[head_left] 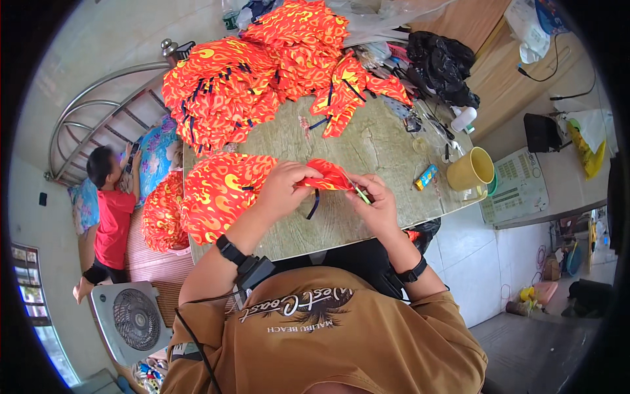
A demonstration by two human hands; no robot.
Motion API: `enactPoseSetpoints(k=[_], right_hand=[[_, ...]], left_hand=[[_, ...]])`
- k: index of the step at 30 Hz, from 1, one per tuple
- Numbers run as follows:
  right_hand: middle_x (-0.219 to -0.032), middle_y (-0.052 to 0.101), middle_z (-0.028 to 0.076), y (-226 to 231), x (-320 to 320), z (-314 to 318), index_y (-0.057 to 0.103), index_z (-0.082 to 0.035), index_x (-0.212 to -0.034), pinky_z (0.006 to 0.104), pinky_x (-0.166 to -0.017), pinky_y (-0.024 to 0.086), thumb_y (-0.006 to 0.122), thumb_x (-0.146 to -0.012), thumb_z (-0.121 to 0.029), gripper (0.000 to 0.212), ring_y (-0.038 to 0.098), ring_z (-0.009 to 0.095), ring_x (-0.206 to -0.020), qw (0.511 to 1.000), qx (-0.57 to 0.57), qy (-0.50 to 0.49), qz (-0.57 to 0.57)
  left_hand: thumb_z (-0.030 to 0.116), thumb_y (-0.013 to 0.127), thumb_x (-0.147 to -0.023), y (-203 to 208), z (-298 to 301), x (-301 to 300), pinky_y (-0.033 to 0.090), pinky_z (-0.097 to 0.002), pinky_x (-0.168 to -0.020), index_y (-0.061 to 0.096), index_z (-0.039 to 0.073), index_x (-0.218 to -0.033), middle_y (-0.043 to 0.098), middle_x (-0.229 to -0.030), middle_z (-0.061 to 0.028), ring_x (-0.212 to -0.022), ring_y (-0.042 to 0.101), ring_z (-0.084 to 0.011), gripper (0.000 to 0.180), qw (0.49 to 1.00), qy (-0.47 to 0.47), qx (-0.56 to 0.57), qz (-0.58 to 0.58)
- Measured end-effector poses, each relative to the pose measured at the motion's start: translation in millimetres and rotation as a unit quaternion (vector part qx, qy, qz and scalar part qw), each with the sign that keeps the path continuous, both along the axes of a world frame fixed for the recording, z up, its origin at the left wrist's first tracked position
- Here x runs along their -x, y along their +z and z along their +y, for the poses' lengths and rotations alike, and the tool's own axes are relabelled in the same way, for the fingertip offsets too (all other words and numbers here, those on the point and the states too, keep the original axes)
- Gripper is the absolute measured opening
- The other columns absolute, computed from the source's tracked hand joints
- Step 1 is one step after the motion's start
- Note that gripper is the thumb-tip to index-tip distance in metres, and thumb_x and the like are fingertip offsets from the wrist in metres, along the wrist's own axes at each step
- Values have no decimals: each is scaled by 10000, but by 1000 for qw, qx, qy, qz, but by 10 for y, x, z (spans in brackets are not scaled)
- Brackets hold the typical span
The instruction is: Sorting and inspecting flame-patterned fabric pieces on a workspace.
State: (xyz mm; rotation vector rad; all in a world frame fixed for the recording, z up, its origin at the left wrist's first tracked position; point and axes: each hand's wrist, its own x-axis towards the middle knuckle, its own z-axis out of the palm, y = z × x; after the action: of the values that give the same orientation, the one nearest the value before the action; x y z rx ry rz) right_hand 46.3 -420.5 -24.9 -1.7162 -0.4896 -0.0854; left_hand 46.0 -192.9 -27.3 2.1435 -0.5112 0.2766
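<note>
My left hand [286,186] is closed on a red flame-print fabric piece [328,176], which stretches right toward my other hand. A dark strap [314,205] hangs below the fabric. In my right hand [375,205] are small green-handled thread snips [361,195], their tip at the fabric's right end; whether the blades touch it I cannot tell. Left of my left hand, more flame-print fabric [223,190] lies spread on the table, with a small dark strap on it.
Large flame-print piles [220,92] cover the table's far left. At right stand a yellow mug [470,173], a small blue-yellow packet [426,177] and a white bottle [464,119]. A black plastic bag [443,62] sits behind. Another person [113,203] is by the bed; a fan [134,320] stands lower left.
</note>
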Motion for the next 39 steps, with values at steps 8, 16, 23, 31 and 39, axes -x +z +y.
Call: enactPoseSetpoints(k=[8, 16, 23, 31, 39], right_hand=[[-792, 547, -36, -6, -3, -107, 653, -81, -1134, 213, -638, 415, 744, -761, -117, 385, 498, 69, -723, 997, 65, -44, -5], [-802, 596, -48, 262, 72, 130, 579, -43, -1186, 195, -660, 431, 777, -767, -178, 482, 525, 51, -686, 995, -16, -8, 102], [-855, 650, -1, 56, -66, 55, 621, -20, -1082, 231, -653, 449, 763, -777, -159, 364, 547, 49, -728, 993, -33, 52, 97], [-850, 620, -27, 34, -241, -32, 624, -28, -885, 211, -694, 445, 724, -821, -105, 142, 544, 43, -773, 995, 5, -13, 103], [-829, 632, 16, 67, -201, -190, 631, -18, -903, 246, -707, 460, 760, -770, -128, 215, 569, 85, -765, 996, 83, -19, -29]], left_hand=[[124, 697, -807, 494, -115, 64, 491, -302, -765, 665, 27, -971, 684, -849, -70, -851, 649, -163, 193, 994, 66, 63, 55], [183, 690, -855, 777, -202, 65, 493, -258, -758, 659, 6, -1021, 673, -910, -53, -853, 618, -101, 245, 977, -1, 80, 198], [151, 689, -852, 790, 11, 39, 492, -266, -762, 654, 0, -1015, 663, -920, -60, -850, 611, -110, 225, 955, -92, 133, 250], [145, 719, -813, 708, 122, -152, 468, -274, -804, 678, 31, -989, 643, -950, -67, -896, 606, -152, 214, 994, 44, 94, 25], [125, 741, -758, 572, 465, -27, 462, -317, -842, 696, 75, -961, 649, -986, -63, -924, 606, -195, 213, 994, -95, 56, 20]])
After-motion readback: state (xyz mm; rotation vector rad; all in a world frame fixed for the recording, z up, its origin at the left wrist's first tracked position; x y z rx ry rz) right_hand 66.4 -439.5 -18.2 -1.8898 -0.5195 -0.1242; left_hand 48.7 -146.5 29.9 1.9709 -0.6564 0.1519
